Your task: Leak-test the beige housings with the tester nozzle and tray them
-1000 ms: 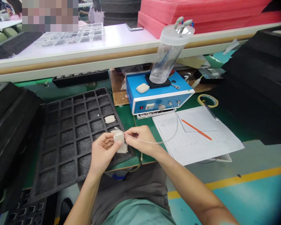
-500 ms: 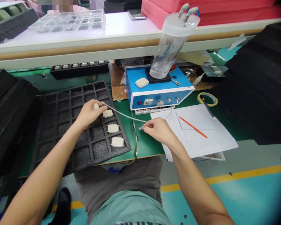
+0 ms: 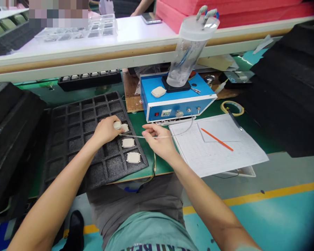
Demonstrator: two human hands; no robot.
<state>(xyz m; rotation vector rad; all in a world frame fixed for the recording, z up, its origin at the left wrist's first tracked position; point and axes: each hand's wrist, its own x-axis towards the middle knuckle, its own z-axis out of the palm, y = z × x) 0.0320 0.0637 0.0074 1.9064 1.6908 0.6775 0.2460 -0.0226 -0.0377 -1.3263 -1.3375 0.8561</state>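
While L hand [image 3: 106,130] pinches a case [image 3: 117,125] over tray [image 3: 113,166], R hand [image 3: 161,145] curls at tube [image 3: 183,132], hold unclear; slack tube could snag seated cases [image 3: 133,157], prob. tipping one.

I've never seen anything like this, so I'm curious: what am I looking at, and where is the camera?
These are a person's two bare hands, seen by a camera worn on their head, looking down. The left hand pinches a small cream piece over a black foam tray, where other cream pieces sit in square pockets. A thin clear tube runs from the blue box past the right hand; I can't tell whether that hand grips it. A clear cylinder tops the box. Papers with an orange stick lie nearby.
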